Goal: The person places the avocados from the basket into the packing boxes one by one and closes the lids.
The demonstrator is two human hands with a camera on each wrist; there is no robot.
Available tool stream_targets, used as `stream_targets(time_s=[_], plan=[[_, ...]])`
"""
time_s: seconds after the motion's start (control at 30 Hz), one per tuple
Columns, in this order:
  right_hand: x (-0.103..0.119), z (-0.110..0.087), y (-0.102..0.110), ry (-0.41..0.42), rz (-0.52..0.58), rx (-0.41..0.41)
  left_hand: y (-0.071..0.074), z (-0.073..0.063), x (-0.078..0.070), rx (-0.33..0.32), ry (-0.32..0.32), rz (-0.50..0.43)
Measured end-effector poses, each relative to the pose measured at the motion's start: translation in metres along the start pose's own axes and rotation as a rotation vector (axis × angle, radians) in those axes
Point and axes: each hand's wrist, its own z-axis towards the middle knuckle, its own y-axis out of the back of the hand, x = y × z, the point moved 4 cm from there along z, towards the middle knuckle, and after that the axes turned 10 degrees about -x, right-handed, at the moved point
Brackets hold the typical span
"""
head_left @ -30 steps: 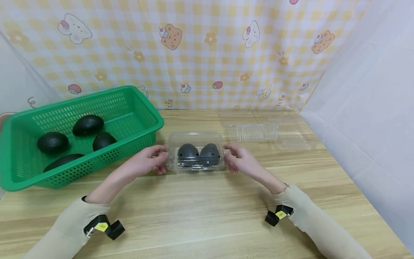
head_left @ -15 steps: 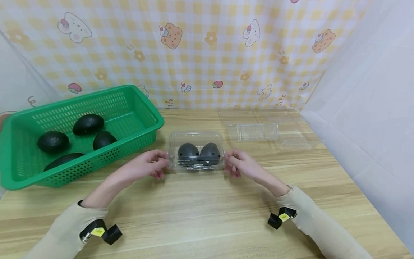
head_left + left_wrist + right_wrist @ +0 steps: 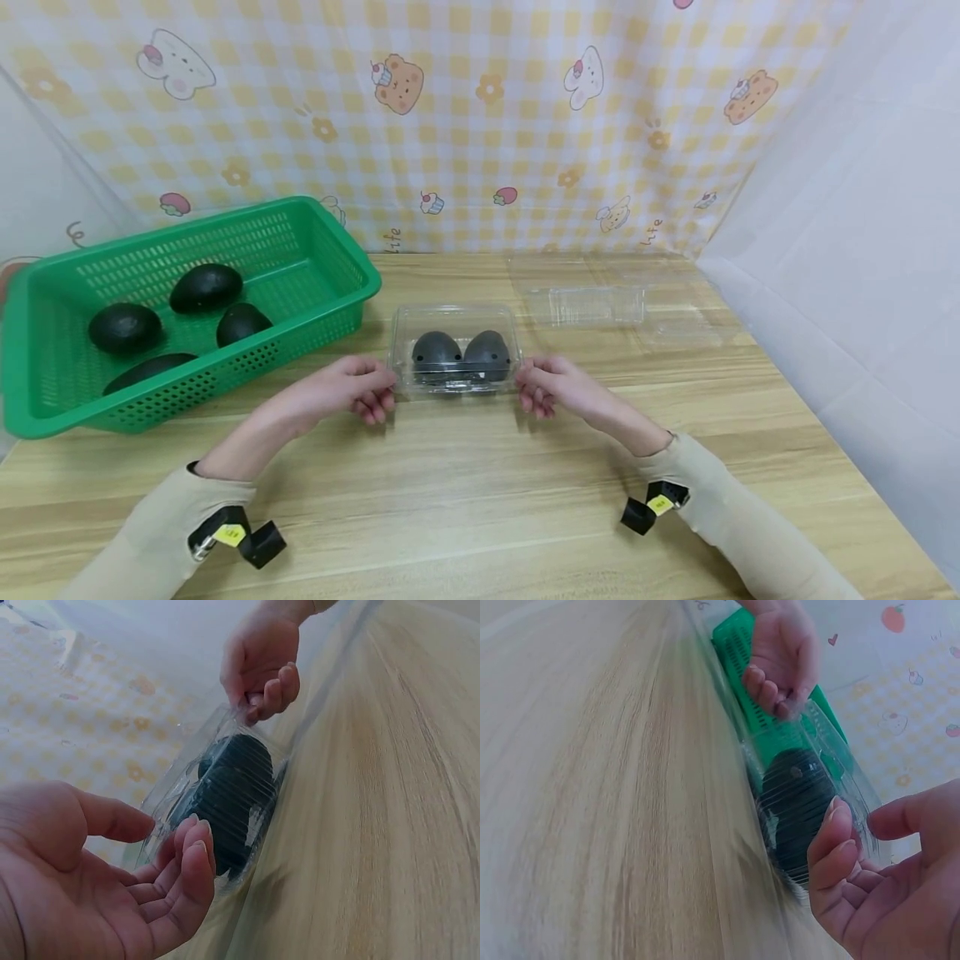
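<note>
A lidded clear plastic clamshell box [image 3: 456, 317] sits mid-table with two dark avocados [image 3: 437, 354] side by side inside. My left hand [image 3: 348, 390] pinches its front left corner, thumb at the rim and the other fingers curled below. At the opposite corner, my right hand [image 3: 553, 385] pinches the rim in the same way. From the left wrist view, the ribbed front wall of the box [image 3: 262, 787] shows the avocados' dark skin through it. In the right wrist view, the thumb and fingertips of the right hand [image 3: 885, 892] meet at the box edge.
A green plastic basket [image 3: 311, 218] with several avocados [image 3: 206, 287] stands at the left. More clear plastic clamshell boxes [image 3: 597, 307] lie at the back right, in front of a checked curtain [image 3: 480, 125]. The wooden table [image 3: 465, 500] reaches a pale wall at the right.
Both hands have slid slightly toward the front corners of the clamshell box, thumbs now at its rim. The box and the basket have stayed in place.
</note>
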Motion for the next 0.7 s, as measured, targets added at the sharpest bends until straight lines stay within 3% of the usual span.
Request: stream_targets(time_s=[0.27,0.7], plan=[[0.0012,-0.0008,-0.0009,0.005,0.027,0.029,-0.0014,0.0004,0.0001,0.003,0.032,-0.033],[0.0006,-0.0003,-0.0016,-0.004,0.055,0.021,-0.0056,0.0002,-0.0016,0.014,0.011,-0.044]])
